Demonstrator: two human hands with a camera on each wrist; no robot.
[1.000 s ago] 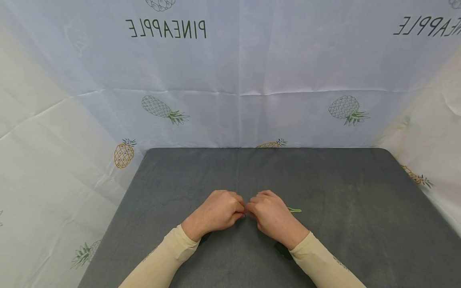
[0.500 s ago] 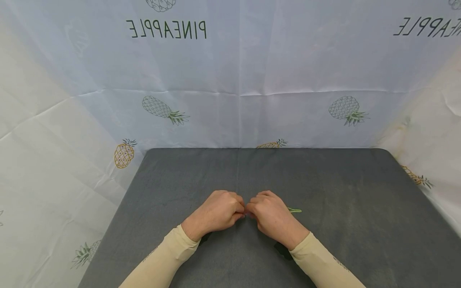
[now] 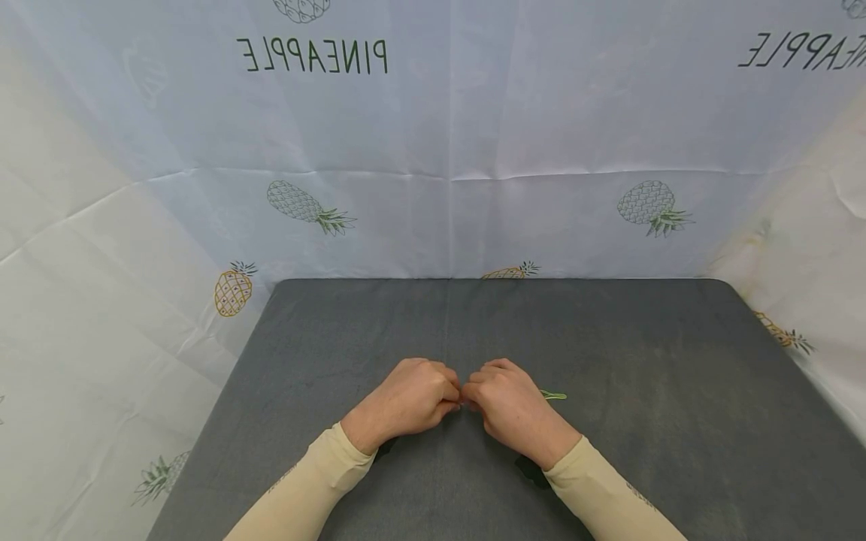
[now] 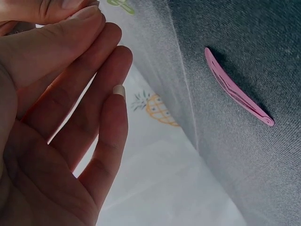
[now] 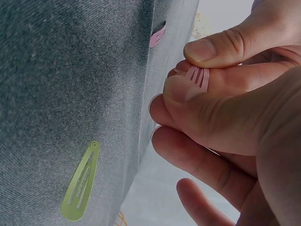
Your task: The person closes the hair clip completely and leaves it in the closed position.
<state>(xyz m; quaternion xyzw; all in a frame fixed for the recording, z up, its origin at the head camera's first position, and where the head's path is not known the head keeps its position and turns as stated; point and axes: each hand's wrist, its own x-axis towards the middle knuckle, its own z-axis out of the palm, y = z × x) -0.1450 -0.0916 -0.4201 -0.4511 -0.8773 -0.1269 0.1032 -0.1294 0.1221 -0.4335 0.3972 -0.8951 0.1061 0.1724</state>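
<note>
Fingertips of both hands meet over the middle of the table, pinching a small pink snap hair clip [image 5: 198, 77] between them. My left hand [image 3: 414, 397] holds one end of it with thumb and finger, its other fingers loosely bent below. From the opposite side, my right hand [image 3: 512, 406] pinches the clip between thumb and index finger. Only the slotted middle of the clip shows; the fingers cover its ends. A second pink hair clip [image 4: 237, 89] lies on the table by the left hand. A green hair clip [image 5: 81, 183] lies by the right hand.
The grey cloth-covered table [image 3: 609, 338] extends around both hands. White curtains [image 3: 406, 135] with pineapple prints hang behind it and along both sides. In the head view, the right hand partly covers the green clip.
</note>
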